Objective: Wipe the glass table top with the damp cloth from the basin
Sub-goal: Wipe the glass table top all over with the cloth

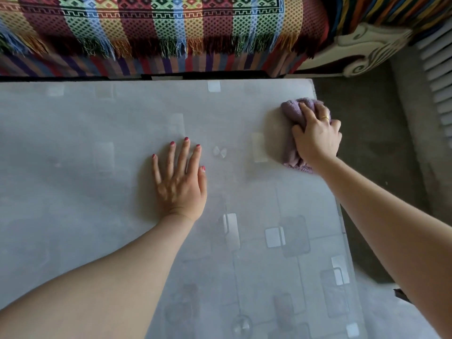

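The glass table top (85, 148) is frosted grey with pale square patterns and fills most of the view. A bunched lilac cloth (294, 111) lies on it near the far right corner. My right hand (316, 135) presses down on the cloth, fingers curled over it, a gold ring on one finger. My left hand (179, 177) rests flat on the glass near the middle, fingers spread, holding nothing. No basin is in view.
A sofa draped in a colourful woven throw with fringe (151, 28) runs along the table's far edge. Dark grey carpet (371, 143) lies to the right of the table. A white slatted panel (437, 77) stands at the far right.
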